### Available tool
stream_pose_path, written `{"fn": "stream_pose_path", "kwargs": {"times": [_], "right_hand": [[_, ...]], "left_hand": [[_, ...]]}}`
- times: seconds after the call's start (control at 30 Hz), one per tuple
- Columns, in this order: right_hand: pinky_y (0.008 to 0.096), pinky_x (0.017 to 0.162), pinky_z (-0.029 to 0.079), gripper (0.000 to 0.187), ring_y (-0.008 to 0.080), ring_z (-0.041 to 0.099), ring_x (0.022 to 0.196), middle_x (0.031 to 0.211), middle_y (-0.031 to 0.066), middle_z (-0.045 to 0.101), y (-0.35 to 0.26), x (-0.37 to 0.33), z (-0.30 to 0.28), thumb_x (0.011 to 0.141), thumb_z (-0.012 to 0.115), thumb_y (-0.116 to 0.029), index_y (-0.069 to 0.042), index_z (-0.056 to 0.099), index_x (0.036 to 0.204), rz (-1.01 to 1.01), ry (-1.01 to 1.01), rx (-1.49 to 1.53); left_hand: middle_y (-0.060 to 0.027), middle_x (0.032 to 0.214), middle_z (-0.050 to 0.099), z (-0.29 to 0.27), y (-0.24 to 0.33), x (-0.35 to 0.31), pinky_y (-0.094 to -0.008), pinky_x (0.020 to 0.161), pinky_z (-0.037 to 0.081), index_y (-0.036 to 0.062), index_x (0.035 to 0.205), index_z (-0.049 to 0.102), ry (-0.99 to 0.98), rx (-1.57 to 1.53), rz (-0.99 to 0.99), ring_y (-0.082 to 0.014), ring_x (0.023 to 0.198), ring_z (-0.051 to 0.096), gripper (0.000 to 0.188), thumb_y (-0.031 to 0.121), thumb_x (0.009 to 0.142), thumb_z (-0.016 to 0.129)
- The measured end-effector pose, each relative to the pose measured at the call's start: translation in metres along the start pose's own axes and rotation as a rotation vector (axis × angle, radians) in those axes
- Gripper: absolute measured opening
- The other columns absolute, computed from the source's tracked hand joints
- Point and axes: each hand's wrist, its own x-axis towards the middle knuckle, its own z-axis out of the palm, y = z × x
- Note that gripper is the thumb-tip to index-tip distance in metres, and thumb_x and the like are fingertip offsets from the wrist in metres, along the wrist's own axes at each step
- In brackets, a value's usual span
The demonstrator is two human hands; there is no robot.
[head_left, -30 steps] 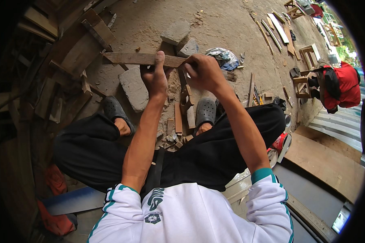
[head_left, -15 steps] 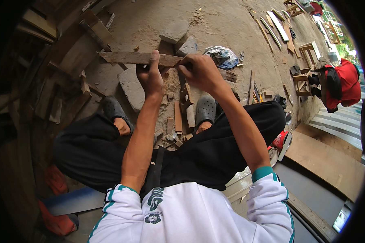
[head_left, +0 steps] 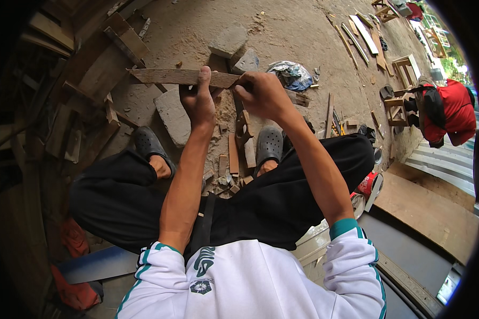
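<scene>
A thin, flat strip of wood [head_left: 165, 76] lies level across in front of me, above the ground, its left end cut at a slant. My left hand [head_left: 200, 106] is closed round it right of its middle, thumb up across its face. At the right end of the strip, my right hand [head_left: 265, 94] is closed in a pinch, fingers curled at the tip. Whether anything small is also between those fingers is hidden. Below the hands, wood offcuts [head_left: 233, 154] and small chips lie between my feet, which are in grey clogs [head_left: 270, 144].
Concrete blocks [head_left: 172, 117] sit on the dirt ground beyond my feet, beside a crumpled plastic bag [head_left: 291, 76]. Scrap boards [head_left: 98, 77] are heaped at left. Red cans [head_left: 368, 183] stand by my right knee. A person in red [head_left: 452, 112] is bent over by wooden stools [head_left: 396, 109].
My hands and the wood strip have barely moved. At the far right, the person in red has shifted slightly.
</scene>
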Motion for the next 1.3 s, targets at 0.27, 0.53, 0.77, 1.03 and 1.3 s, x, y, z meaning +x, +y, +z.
{"fn": "stream_pose_path", "kwargs": {"times": [0.27,0.53,0.77,1.03,1.3], "right_hand": [[0.0349,0.064,0.053,0.020,0.0263,0.067,0.066,0.076,0.0184,0.067,0.012,0.002,-0.003,0.083,0.069,-0.016,0.002,0.069,0.092,-0.057,-0.006,0.057],[0.0344,0.064,0.052,0.021,0.0223,0.067,0.066,0.075,0.0164,0.068,0.009,0.000,0.001,0.083,0.069,-0.018,0.002,0.070,0.091,-0.009,-0.009,0.011],[0.0339,0.065,0.053,0.023,0.0237,0.069,0.068,0.077,0.0177,0.070,0.033,0.011,-0.021,0.085,0.066,-0.021,0.001,0.072,0.091,0.189,-0.020,-0.038],[0.0336,0.070,0.056,0.026,0.0228,0.071,0.073,0.085,0.0172,0.073,0.042,0.005,-0.062,0.087,0.067,-0.023,0.000,0.074,0.096,0.213,0.134,0.029],[0.0357,0.068,0.054,0.019,0.0276,0.068,0.072,0.082,0.0165,0.070,-0.006,0.002,-0.010,0.084,0.069,-0.018,-0.001,0.071,0.091,-0.080,0.036,-0.030]], "left_hand": [[-0.0086,0.099,0.061,-0.002,-0.004,0.000,-0.0315,0.069,0.059,0.0010,0.110,0.055,0.026,0.000,-0.037,-0.0170,0.086,0.064,0.046,0.034,0.085,0.075],[-0.0101,0.104,0.061,-0.005,-0.008,0.002,-0.0370,0.078,0.062,0.0016,0.115,0.054,-0.011,0.017,-0.040,-0.0196,0.092,0.066,0.042,0.029,0.088,0.072],[-0.0112,0.098,0.062,0.002,-0.005,-0.006,-0.0369,0.078,0.062,0.0005,0.114,0.055,-0.042,0.034,0.040,-0.0189,0.086,0.066,0.042,0.028,0.087,0.072],[-0.0104,0.098,0.065,-0.015,0.014,0.019,-0.0355,0.074,0.062,0.0007,0.112,0.059,0.013,0.021,0.006,-0.0193,0.088,0.068,0.041,0.029,0.086,0.073],[-0.0091,0.103,0.061,-0.005,0.015,0.007,-0.0355,0.078,0.061,0.0003,0.115,0.055,-0.007,-0.010,0.004,-0.0188,0.092,0.066,0.044,0.029,0.087,0.073]]}}
